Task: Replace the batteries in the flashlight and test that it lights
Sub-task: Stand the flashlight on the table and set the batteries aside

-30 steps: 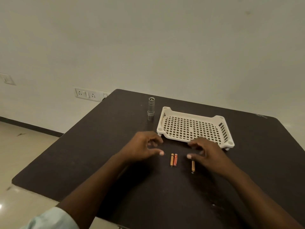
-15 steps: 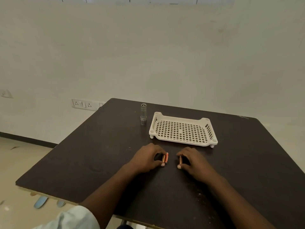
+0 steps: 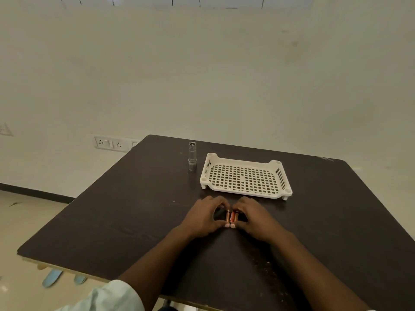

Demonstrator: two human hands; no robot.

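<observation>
Both hands are down on the dark counter (image 3: 139, 212) right in front of the person, pushed in close to each other around the batteries (image 3: 231, 216). The left hand (image 3: 203, 217) has its fingers curled around the left side of them, thumb tip on the counter at the near end. The right hand (image 3: 254, 217) mirrors it from the other side, fingers curled over the far end and thumb tip next to the other thumb. So both hands are cupped on the little bunch, pinching it together between them. I can make out a copper-coloured cell and an orange-red one lying side by side and touching, pointing away from the person; whether there's another one tucked under the right fingers I can't tell.

The flashlight (image 3: 192, 156), a small silver metal one, stands upright further back on the counter, well apart from the hands. Just to its right sits a white plastic tray (image 3: 278, 173) with a grid bottom and little feet, nothing in it that I can see.

Off to the left there's a wall socket panel (image 3: 110, 143) behind the counter, and a pair of light blue slippers (image 3: 52, 278) on the floor under the near edge. A pale sleeve (image 3: 107, 297) shows at the bottom
</observation>
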